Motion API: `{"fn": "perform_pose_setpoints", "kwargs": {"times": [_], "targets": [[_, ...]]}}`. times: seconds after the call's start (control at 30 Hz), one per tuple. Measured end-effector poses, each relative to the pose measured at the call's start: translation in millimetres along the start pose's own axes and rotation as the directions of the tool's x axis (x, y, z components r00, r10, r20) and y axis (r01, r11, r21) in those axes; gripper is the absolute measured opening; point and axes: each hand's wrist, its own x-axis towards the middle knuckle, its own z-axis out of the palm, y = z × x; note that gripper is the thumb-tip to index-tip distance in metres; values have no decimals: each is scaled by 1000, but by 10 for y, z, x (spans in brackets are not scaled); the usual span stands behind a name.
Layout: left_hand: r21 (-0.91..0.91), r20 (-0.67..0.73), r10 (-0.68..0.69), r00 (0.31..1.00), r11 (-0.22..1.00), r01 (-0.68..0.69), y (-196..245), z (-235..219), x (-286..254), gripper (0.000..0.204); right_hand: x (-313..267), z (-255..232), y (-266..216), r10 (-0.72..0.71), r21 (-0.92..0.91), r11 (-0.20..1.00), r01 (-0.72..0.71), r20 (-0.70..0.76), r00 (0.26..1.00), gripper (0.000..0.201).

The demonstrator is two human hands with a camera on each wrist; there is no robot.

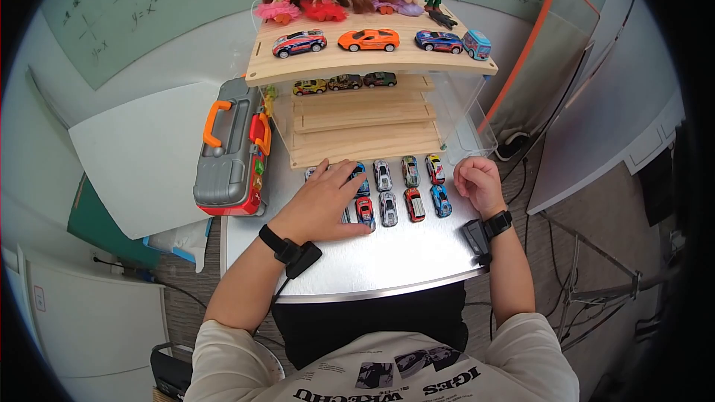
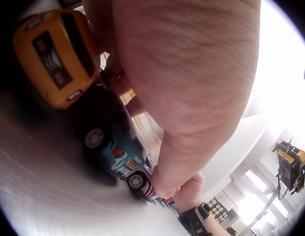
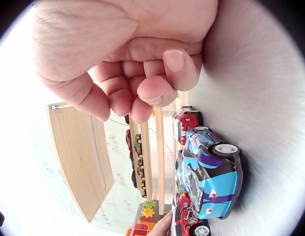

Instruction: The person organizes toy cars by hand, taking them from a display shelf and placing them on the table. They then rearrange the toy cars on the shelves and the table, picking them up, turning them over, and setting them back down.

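My left hand (image 1: 320, 197) lies palm down over the left end of two rows of small toy cars, fingers stretched out. Its thumb reaches to a red-and-blue toy car (image 1: 364, 212), while its fingers partly cover a blue toy car (image 1: 360, 179). Beneath the palm, the left wrist view shows a yellow-orange toy car (image 2: 56, 59) and a teal toy car (image 2: 120, 152). My right hand (image 1: 479, 182) rests at the right end of the rows, fingers loosely curled around nothing. Nearest to it is a light blue toy car (image 3: 211, 172).
Behind the rows stands a wooden stepped shelf (image 1: 365, 141) with clear sides. Three toy cars sit on its upper step. Its top board (image 1: 357, 65) carries dolls, larger cars and a small bus (image 1: 477, 44). A grey toolbox (image 1: 231, 149) with orange handles stands at left.
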Motion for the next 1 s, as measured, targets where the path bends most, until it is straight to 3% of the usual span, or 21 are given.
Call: {"fn": "perform_pose_setpoints", "kwargs": {"times": [0.8,0.9,0.93,0.97,1.0], "targets": [[-20,11,-16,1000,1000,16,-2,5,-19,94,-53,157,-139,6,-42,999,-3,72,997,18],[-17,11,-29,1000,999,29,-11,3,-33,94,-79,490,-394,89,-470,883,-13,140,986,13],[-14,19,-29,999,999,29,-5,4,-42,94,-50,669,-468,93,-478,878,-12,147,985,13],[-18,10,-33,999,999,33,-7,9,-50,94,16,860,-550,-113,-645,711,280,288,951,12],[-16,5,-24,1000,1000,24,-14,20,-54,94,76,1025,-637,-267,-721,443,532,461,846,12]]}}
